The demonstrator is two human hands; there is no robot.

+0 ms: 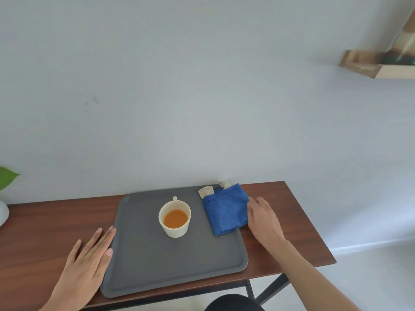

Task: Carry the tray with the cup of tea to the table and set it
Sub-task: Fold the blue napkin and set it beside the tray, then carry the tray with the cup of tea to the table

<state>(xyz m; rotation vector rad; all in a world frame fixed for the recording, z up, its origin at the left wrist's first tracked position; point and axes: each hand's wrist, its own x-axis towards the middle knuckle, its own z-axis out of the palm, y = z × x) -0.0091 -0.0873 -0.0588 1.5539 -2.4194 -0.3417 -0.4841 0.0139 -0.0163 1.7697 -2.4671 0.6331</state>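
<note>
A dark grey tray (143, 261) lies flat on a brown wooden table (45, 223) against the wall. A cream cup (174, 217) of orange-brown tea stands upright near the tray's middle, its handle pointing to the wall. My left hand (87, 263) rests flat on the table, fingers apart, its fingertips touching the tray's left rim. My right hand (263, 217) lies at the tray's right rim, fingers against a folded blue cloth (225, 209). Neither hand grips anything.
The blue cloth with beige ends sits on the tray's far right corner and overhangs the rim. A green leaf (6, 177) and a white pot (3, 212) stand at the table's left end. A wooden shelf (379, 66) hangs on the wall at the upper right.
</note>
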